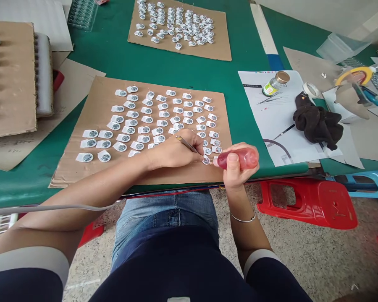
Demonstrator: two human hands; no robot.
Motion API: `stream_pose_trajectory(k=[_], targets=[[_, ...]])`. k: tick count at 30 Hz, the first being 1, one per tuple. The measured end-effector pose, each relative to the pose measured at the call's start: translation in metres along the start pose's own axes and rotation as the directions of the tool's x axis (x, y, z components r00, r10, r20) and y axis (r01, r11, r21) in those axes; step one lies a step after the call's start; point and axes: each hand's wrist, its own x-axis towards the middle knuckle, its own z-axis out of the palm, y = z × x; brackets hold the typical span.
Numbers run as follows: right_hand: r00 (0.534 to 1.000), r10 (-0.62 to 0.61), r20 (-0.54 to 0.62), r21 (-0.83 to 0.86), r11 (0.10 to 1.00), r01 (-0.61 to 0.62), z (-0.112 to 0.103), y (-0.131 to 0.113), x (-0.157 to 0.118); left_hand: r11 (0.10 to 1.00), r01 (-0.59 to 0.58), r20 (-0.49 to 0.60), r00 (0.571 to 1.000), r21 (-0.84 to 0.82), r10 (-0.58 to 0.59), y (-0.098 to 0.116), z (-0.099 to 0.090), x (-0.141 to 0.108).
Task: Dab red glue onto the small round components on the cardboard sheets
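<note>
My left hand (pixel 178 151) is closed around a thin, dark pen-like tool (pixel 188 145); its exact kind does not show. The tool's lower end is by a small round silver piece (pixel 206 160) near the front edge of a cardboard sheet (pixel 164 177). My right hand (pixel 236 170) grips a soft squeeze bottle (pixel 241 158) with red contents, lying almost level, its nozzle pointing left close to the same piece. Several more round pieces with white paper tabs (pixel 119 146) lie in rough rows on the cardboard. My left hand covers some of them.
Behind is a second cardboard sheet (pixel 179 49) bearing similar pieces. To the right are a printed sheet (pixel 283 147), a small glass jar (pixel 275 83) and a black cloth (pixel 318 121). Stacked cardboard (pixel 11 84) stands left. A red stool (pixel 330 203) is beside the table.
</note>
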Motion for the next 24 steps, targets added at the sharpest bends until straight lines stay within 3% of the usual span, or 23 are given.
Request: stream_pose_trajectory(k=[24], targets=[[0.999, -0.003, 0.052, 0.002, 1.000, 0.003, 0.0025, -0.0019, 0.0009, 0.999, -0.006, 0.002, 1.000, -0.052, 0.006, -0.0019, 0.0003, -0.0004]])
